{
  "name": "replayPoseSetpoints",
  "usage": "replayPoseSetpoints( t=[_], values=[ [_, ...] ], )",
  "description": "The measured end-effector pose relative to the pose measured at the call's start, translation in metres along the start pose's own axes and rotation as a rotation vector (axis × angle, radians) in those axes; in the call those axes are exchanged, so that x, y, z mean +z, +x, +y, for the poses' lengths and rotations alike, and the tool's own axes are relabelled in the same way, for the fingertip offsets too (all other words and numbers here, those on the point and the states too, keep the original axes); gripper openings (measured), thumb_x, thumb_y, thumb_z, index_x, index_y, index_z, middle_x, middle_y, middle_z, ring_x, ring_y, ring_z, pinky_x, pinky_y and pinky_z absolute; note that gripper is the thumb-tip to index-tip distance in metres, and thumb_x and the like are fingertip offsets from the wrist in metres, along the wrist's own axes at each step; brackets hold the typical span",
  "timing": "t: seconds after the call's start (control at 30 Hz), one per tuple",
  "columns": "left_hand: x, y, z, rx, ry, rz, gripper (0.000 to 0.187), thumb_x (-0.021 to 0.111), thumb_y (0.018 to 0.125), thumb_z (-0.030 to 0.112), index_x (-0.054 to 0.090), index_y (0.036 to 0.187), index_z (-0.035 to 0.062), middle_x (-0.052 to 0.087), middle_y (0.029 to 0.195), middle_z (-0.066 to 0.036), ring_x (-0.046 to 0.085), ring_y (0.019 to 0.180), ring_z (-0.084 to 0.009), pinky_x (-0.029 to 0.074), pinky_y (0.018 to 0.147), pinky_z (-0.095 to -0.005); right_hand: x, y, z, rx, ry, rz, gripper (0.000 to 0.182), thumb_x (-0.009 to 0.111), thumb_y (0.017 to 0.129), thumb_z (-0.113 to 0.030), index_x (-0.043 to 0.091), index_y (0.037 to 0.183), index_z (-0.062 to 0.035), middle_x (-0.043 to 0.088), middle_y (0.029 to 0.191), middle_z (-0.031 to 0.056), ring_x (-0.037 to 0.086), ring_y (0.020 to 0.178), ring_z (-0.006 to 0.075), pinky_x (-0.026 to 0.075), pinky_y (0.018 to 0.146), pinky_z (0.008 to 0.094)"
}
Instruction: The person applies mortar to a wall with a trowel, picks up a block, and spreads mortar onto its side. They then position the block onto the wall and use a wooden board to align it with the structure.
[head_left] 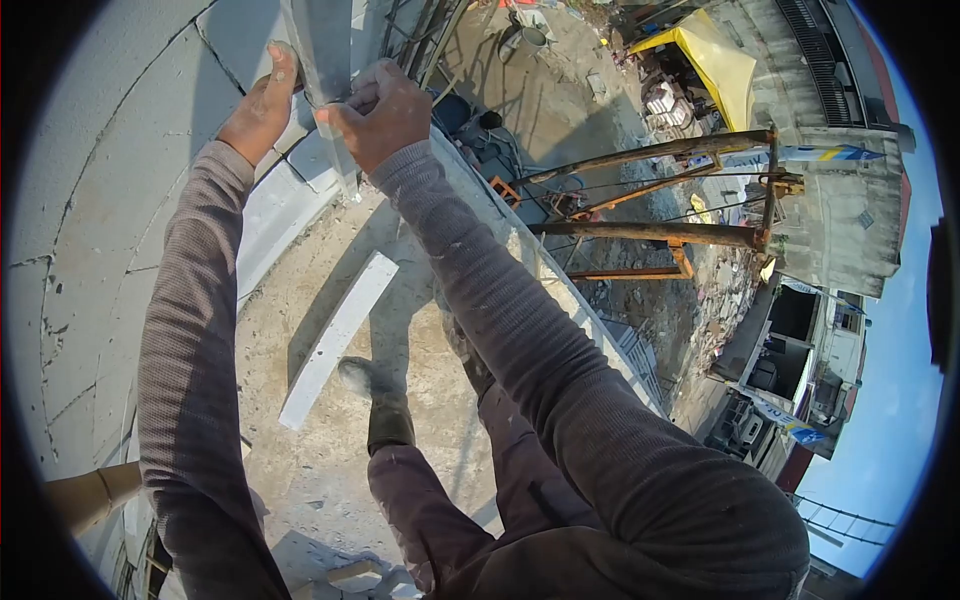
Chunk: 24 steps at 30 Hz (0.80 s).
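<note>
A long, straight grey bar (pixel 322 55), like a metal straightedge, stands upright against the pale block work at the top of the view. My left hand (pixel 258 112) is at its left edge, thumb pointing up, the other fingers mostly hidden. On the other side, my right hand (pixel 385 112) is closed, with its thumb and curled fingers pressed at the bar's right edge. The bar's lower end reaches below both hands. A narrow white block strip (pixel 338 340) lies on the dusty concrete floor (pixel 290 490) near my boot (pixel 357 376).
A curved pale block wall (pixel 110 200) runs along the left. On the right, past the floor's edge, is a drop to a littered yard with a wooden and orange metal frame (pixel 650 235) and a yellow tarp (pixel 715 65). Broken block pieces (pixel 357 574) lie at the bottom.
</note>
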<state>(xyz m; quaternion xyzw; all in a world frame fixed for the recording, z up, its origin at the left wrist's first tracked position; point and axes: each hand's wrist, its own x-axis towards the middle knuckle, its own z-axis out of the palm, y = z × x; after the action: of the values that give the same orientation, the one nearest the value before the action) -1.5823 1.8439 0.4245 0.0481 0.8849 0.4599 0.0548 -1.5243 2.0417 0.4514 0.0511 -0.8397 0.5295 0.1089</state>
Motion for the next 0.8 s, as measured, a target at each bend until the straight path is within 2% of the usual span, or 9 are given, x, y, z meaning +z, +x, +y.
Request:
replayPoseSetpoints(
  t=[0.23,0.27,0.33,0.47,0.53,0.6,0.63,0.7,0.8],
  values=[
    [0.002,-0.013,0.022,0.053,-0.007,0.012,0.11,0.004,0.091,0.085,0.056,0.119,-0.0076,0.061,0.1,-0.031,0.055,0.099,-0.0433,0.038,0.101,-0.0487,0.022,-0.033,0.024,-0.211,0.007,0.148,0.063,0.087,0.077,-0.024,0.05,0.118,0.0084,0.066,0.088,0.0184,0.069,0.077,0.0308,0.055,0.065,0.038],
    [0.0,-0.018,0.027,0.033,0.008,0.027,0.101,0.01,0.096,0.081,0.056,0.116,-0.0069,0.06,0.093,-0.027,0.055,0.092,-0.0414,0.041,0.096,-0.0476,0.03,-0.054,0.035,-0.133,-0.013,0.147,0.063,0.084,0.083,-0.017,0.045,0.128,0.0033,0.067,0.08,0.0095,0.068,0.068,0.0172,0.056,0.065,0.0297],
    [-0.002,-0.006,0.009,-0.047,0.213,-0.002,0.068,0.022,0.109,0.058,0.041,0.144,0.0036,0.06,0.125,-0.028,0.054,0.118,-0.0431,0.036,0.109,-0.0426,0.048,-0.104,0.045,0.144,0.034,0.05,0.047,0.073,0.087,-0.008,0.048,0.125,0.0053,0.065,0.071,0.0105,0.068,0.067,0.0305,0.054,0.066,0.041],
    [-0.018,-0.06,0.018,0.226,0.268,0.066,0.068,0.022,0.109,0.056,0.044,0.143,0.0009,0.059,0.128,-0.027,0.055,0.119,-0.0411,0.036,0.109,-0.0434,0.122,-0.17,0.125,-0.005,-0.338,-0.526,0.042,0.064,0.084,-0.003,0.052,0.124,0.0042,0.066,0.11,0.024,0.065,0.106,0.0358,0.053,0.089,0.046],
    [-0.022,-0.107,0.036,0.422,0.287,0.106,0.068,0.022,0.11,0.055,0.045,0.142,-0.0009,0.059,0.13,-0.026,0.056,0.119,-0.0398,0.037,0.109,-0.044,0.148,-0.15,0.117,-0.025,-0.414,-0.589,0.048,0.061,0.084,-0.003,0.052,0.13,0.0038,0.054,0.132,0.0294,0.05,0.129,0.0411,0.044,0.106,0.0458],
    [-0.013,-0.185,0.043,0.32,-0.327,0.173,0.071,0.023,0.111,0.049,0.039,0.148,-0.0087,0.047,0.149,-0.027,0.045,0.139,-0.0353,0.029,0.118,-0.0397,0.194,-0.126,0.154,0.006,0.014,-0.34,0.053,0.056,0.087,-0.007,0.048,0.137,0.0062,0.049,0.141,0.0309,0.043,0.135,0.0443,0.036,0.114,0.048],
    [-0.004,-0.221,0.026,0.417,-0.427,0.208,0.072,0.023,0.111,0.049,0.033,0.152,-0.01,0.04,0.155,-0.027,0.038,0.146,-0.0337,0.025,0.122,-0.0384,0.205,-0.109,0.159,-0.171,-0.398,-0.337,0.054,0.054,0.089,-0.009,0.046,0.14,0.0069,0.046,0.145,0.0311,0.042,0.136,0.0442,0.033,0.116,0.0504],
    [0.032,-0.358,-0.005,-0.331,-0.618,0.206,0.075,0.027,0.109,0.054,0.034,0.154,-0.0057,0.04,0.157,-0.024,0.036,0.148,-0.0318,0.024,0.122,-0.0428,0.214,-0.084,0.179,-0.406,-0.855,-0.265,0.054,0.05,0.092,-0.013,0.045,0.141,0.0076,0.047,0.146,0.0313,0.042,0.136,0.0447,0.029,0.117,0.0553],
    [0.081,-0.491,-0.036,-0.633,-0.685,0.193,0.075,0.027,0.108,0.058,0.037,0.154,-0.0006,0.045,0.154,-0.02,0.041,0.144,-0.0305,0.027,0.12,-0.0435,0.183,-0.079,0.136,-0.377,-1.037,-0.548,0.051,0.05,0.092,-0.015,0.047,0.139,0.0048,0.063,0.128,0.0285,0.057,0.124,0.0417,0.04,0.108,0.0541]
  ],
)
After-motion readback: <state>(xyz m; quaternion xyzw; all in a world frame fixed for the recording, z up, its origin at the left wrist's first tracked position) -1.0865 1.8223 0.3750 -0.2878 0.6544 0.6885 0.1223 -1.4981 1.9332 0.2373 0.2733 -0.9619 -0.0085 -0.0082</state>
